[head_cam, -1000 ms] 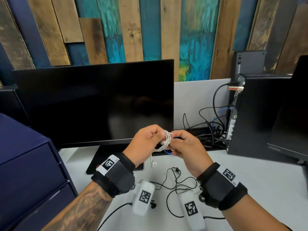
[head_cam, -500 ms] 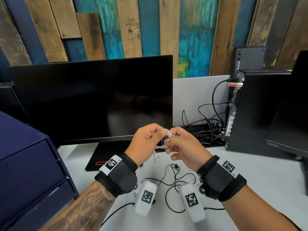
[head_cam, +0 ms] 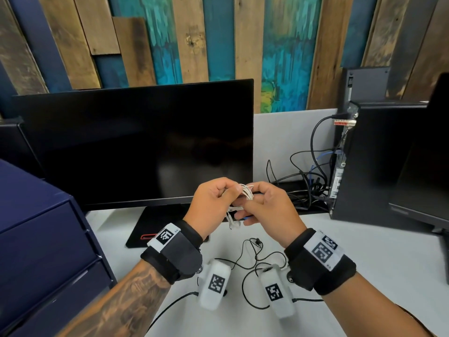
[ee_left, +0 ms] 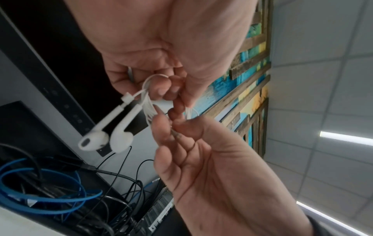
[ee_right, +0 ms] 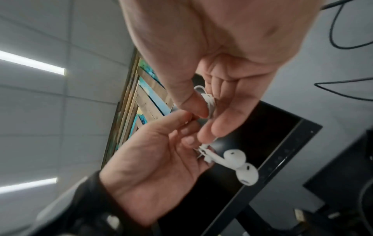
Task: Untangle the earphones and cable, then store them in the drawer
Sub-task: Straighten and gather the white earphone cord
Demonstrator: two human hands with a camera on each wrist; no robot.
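I hold white earphones (head_cam: 246, 192) wound into a small coil in the air in front of the monitor. My left hand (head_cam: 218, 198) and right hand (head_cam: 262, 200) meet there, and both pinch the coil between thumb and fingers. In the left wrist view my left hand (ee_left: 167, 89) has loops of cord around a fingertip, and the two earbuds (ee_left: 107, 137) dangle below. In the right wrist view my right hand (ee_right: 203, 108) pinches the bundle, with the earbuds (ee_right: 238, 166) hanging under it. A thin black cable (head_cam: 255, 259) lies loosely tangled on the desk below my wrists. The navy drawer unit (head_cam: 43, 239) stands at the left with its drawers closed.
A dark monitor (head_cam: 145, 147) stands right behind my hands, its base (head_cam: 155, 227) on the white desk (head_cam: 364, 263). A black computer tower (head_cam: 379, 161) stands at the right, with a cluster of black and blue cables (head_cam: 308, 181) beside it. A second screen (head_cam: 427, 190) is at the far right.
Both hands have kept hold of the white coil. The dangling earbuds now hang closer under my left hand than a second ago.
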